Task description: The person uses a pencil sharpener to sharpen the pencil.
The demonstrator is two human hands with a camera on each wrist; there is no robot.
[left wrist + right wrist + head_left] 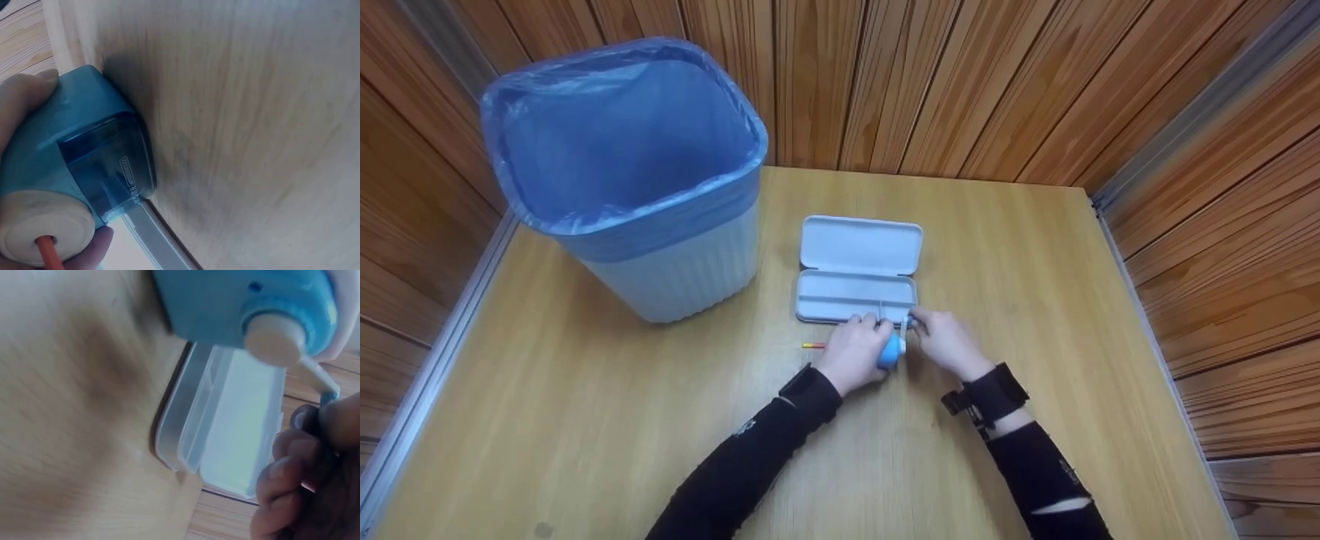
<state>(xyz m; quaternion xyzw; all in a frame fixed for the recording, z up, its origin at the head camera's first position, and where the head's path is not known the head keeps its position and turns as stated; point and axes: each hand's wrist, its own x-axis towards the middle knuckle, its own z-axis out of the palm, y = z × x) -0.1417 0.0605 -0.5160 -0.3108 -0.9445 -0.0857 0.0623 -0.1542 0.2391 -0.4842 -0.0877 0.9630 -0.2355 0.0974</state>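
My left hand grips a blue crank pencil sharpener, which stands on the table just in front of an open pencil case. Out of the sharpener's round white front, in the left wrist view, sticks an orange-red pencil; its tip inside is hidden. A dark see-through shavings drawer forms part of the body. On the other side, my right hand pinches the end of the white crank between thumb and forefinger, the other fingers curled. The crank points up toward the case.
A tall white bin with a blue liner stands at the back left. Wood-panelled walls close in the table at the back and both sides. The case's lid leans back, and dividers split its tray.
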